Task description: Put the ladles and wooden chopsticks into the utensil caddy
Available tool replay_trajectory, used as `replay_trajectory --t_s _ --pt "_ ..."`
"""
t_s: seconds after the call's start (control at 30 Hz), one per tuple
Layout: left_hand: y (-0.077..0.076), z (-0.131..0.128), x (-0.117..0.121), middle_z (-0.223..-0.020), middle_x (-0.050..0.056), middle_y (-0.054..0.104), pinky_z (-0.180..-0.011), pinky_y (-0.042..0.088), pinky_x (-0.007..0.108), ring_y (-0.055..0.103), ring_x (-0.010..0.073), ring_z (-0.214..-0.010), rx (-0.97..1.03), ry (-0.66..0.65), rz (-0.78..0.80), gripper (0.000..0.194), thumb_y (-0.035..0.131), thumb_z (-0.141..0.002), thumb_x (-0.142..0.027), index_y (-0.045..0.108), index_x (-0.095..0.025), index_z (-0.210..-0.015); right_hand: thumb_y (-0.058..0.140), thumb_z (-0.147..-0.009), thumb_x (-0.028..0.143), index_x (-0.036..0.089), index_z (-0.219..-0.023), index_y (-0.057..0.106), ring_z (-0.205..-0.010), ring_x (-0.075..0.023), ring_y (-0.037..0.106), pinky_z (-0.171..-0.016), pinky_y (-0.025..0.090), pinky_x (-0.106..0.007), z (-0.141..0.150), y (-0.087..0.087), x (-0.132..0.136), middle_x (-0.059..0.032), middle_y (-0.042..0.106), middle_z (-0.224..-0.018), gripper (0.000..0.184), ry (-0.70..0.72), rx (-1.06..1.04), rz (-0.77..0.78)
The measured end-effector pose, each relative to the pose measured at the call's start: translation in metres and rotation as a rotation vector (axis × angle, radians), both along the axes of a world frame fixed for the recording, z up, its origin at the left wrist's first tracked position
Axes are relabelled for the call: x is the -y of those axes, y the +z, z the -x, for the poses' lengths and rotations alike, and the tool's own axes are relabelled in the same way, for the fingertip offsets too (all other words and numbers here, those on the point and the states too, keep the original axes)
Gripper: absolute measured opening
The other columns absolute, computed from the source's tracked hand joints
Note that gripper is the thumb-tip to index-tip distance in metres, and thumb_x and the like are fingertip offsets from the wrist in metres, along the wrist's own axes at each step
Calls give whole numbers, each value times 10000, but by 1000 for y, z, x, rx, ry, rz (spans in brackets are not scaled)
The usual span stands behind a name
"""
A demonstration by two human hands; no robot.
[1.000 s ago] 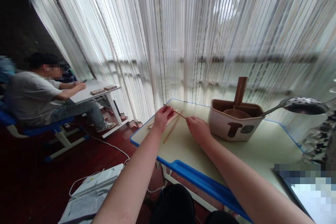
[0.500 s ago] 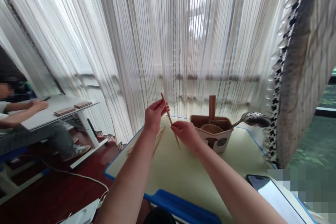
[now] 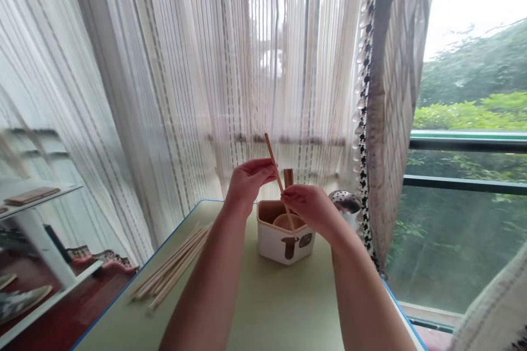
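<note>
A slim wooden chopstick (image 3: 269, 148) slants down to the right between my two hands. My left hand (image 3: 250, 180) pinches it along its upper part. Lower down, my right hand (image 3: 307, 205) grips it with closed fingertips. Its lower end is over the front of a utensil holder (image 3: 274, 247), white outside and brown inside, standing just beyond my hands. More chopsticks (image 3: 288, 176) stand upright at the holder's back, partly hidden by my right hand. Behind that hand shows the perforated bowl of a slotted spoon (image 3: 345, 201).
A loose bundle of chopsticks (image 3: 177, 266) lies on the pale green, blue-edged table (image 3: 280, 307), left of my left forearm. Sheer curtains (image 3: 197, 77) hang behind it. At far left is another table (image 3: 69, 191) with a brown flat item (image 3: 33, 196); a window is at right.
The view has swung right, and the person at the other table is mostly out of sight. My hands, still on the chopstick, are now in front of and over the holder.
</note>
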State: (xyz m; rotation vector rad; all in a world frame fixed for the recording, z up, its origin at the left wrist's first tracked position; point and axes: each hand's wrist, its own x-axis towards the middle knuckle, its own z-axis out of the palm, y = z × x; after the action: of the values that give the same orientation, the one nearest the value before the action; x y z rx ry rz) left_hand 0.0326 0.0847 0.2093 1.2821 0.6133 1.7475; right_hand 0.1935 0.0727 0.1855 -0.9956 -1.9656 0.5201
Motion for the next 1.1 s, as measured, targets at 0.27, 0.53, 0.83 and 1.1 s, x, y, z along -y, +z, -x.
replay_trajectory --t_s 0.27,0.53,0.83,1.1 --pt "7 -39 -9 -782 59 695 -719 551 336 659 162 -711 -8 49 -87 218 742 -612 -207 695 -144 -814 555 -771 265 195 -821 687 -751 -177 653 -672 491 -263 -28 -1 -13 -32 705 -785 158 -52 -57 -54" --pt "-7 -36 -12 -791 53 703 -749 549 350 663 158 -731 37 172 -132 258 741 -616 -253 691 -154 -849 564 -765 244 184 -831 674 -743 -168 654 -678 499 -259 -24 -12 -26 -32 698 -777 142 60 -130 -22" --pt "-17 -44 -26 -829 44 705 -782 540 329 659 156 -795 -149 307 -262 215 684 -687 -277 683 -176 -877 537 -791 247 199 -872 671 -763 -164 627 -719 477 -274 -22 -21 -47 -43 683 -825 163 -171 -118 -263" --pt "-32 -50 -44 -860 57 699 -761 547 332 661 164 -790 -187 309 -241 260 658 -713 -316 664 -171 -929 521 -789 219 200 -852 677 -735 -161 610 -703 451 -264 -14 -30 -57 -41 683 -811 170 -278 -18 -289"
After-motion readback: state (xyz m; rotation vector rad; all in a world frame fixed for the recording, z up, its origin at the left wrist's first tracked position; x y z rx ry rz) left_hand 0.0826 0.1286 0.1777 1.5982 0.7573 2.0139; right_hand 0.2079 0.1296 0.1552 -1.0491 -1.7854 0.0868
